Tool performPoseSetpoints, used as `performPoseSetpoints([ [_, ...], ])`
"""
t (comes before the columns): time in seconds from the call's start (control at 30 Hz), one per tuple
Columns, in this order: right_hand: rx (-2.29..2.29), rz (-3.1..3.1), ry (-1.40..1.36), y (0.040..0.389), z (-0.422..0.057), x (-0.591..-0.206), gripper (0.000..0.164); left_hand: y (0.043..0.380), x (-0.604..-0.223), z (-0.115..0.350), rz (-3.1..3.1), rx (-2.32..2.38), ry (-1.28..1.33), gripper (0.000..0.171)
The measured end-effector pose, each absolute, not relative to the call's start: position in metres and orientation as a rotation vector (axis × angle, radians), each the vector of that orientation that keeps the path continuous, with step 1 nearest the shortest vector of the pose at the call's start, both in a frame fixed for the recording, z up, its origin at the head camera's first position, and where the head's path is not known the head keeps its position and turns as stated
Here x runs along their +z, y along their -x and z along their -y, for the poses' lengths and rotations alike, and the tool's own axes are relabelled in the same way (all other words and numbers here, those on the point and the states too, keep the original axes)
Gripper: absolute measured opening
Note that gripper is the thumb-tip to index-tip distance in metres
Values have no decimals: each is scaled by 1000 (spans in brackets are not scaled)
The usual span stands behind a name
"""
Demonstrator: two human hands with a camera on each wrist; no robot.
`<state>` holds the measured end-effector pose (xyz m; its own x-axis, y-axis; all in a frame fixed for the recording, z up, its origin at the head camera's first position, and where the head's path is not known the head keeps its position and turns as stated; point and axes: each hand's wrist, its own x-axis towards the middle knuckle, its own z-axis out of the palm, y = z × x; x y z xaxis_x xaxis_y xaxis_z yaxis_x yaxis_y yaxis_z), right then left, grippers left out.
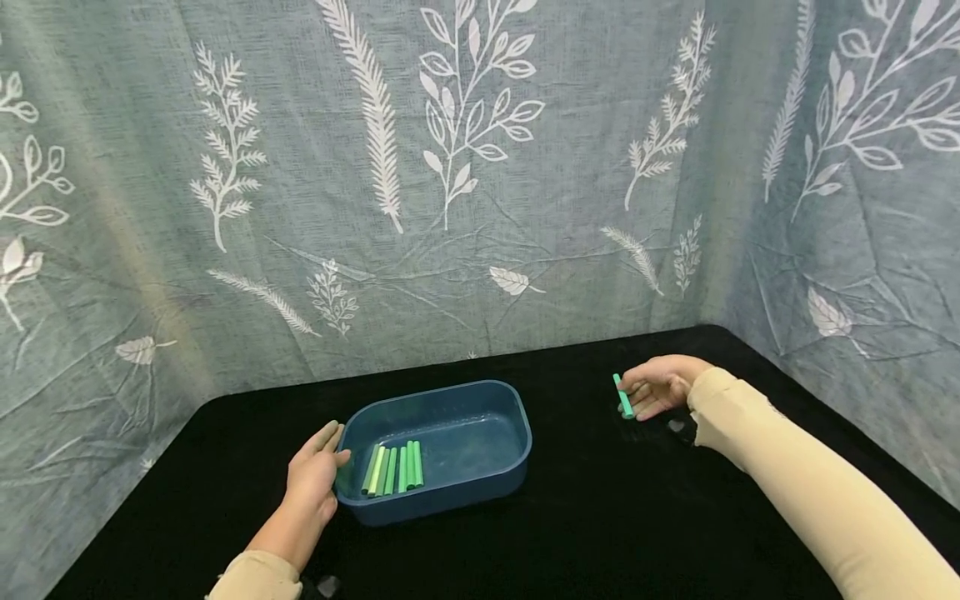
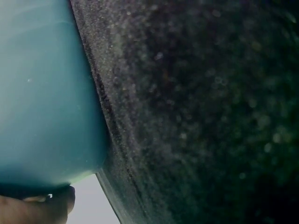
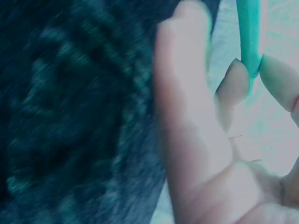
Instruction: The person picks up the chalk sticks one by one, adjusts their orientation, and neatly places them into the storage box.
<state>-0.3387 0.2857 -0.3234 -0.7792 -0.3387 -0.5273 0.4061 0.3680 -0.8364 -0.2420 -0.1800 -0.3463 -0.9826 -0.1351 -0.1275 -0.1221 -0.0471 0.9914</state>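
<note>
A dark blue plastic bin (image 1: 480, 487) stands on the black cloth, left of centre in the head view. Several green and yellow-green sticks (image 1: 402, 468) lie side by side in its left half. My left hand (image 1: 313, 475) holds the bin's left end, thumb at the rim and fingers along the outer wall. The left wrist view shows a fingertip (image 2: 56, 207) by the bin's wall (image 2: 46, 107). Off to the right, my right hand (image 1: 660, 387) pinches one slim green stick (image 1: 623, 396) between thumb and fingertips. That same green stick (image 3: 249, 35) points upward in the right wrist view.
Black cloth (image 1: 585, 517) covers the table. A grey-blue curtain (image 1: 450, 275) with white leaf prints hangs behind the table's back edge and along its sides.
</note>
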Motion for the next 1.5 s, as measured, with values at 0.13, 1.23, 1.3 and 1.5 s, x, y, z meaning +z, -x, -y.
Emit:
performPoseSetpoints([
  [0.13, -1559, -1940, -38, 337, -279, -321, 41, 242, -347, 180, 2158, -2254, -272, 64],
  [1.23, -1667, -1756, 86, 342, -204, -292, 19, 234, -345, 179, 2130, -2238, -310, 62],
  [1.3, -1671, -1745, 85, 342, -199, -291, 18, 233, -344, 180, 2129, -2237, -318, 62],
  [1.5, -1687, -1713, 73, 345, -180, -285, 17, 232, -343, 181, 2114, -2242, -316, 62],
])
